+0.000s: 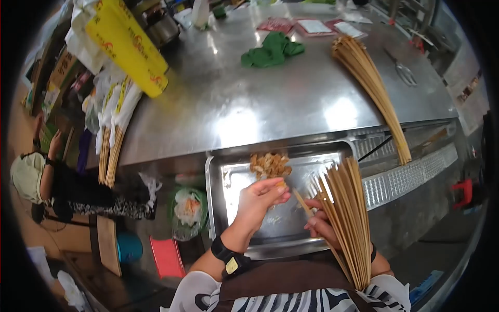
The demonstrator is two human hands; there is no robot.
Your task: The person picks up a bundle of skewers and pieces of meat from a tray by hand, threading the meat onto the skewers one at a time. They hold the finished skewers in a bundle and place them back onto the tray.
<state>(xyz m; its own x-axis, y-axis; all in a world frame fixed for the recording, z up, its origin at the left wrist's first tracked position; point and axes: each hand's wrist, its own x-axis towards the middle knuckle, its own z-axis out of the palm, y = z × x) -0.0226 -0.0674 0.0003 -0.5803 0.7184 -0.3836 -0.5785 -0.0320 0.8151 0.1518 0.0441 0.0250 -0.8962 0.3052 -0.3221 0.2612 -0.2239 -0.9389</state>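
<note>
Over a steel tray (211, 208), my left hand (261, 198) pinches a small yellowish-brown food piece (281, 185) between thumb and fingertips. My right hand (319, 223) is closed around a thin wooden skewer (302, 203), whose tip points up toward the left hand without clearly touching the piece. A large bundle of skewers (348, 218) stands beside and partly over the right hand, hiding part of it. A pile of brown food pieces (270, 165) lies at the back of the tray, with small crumbs near the tray's middle.
The steel table (197, 114) bears a green cloth (272, 50), scissors (404, 73), flat packets (313, 27) and another skewer bundle (371, 83). Bagged skewers (117, 119) and a yellow bag (127, 44) hang left. Another person (78, 182) is at far left; a red stool (167, 257) stands below.
</note>
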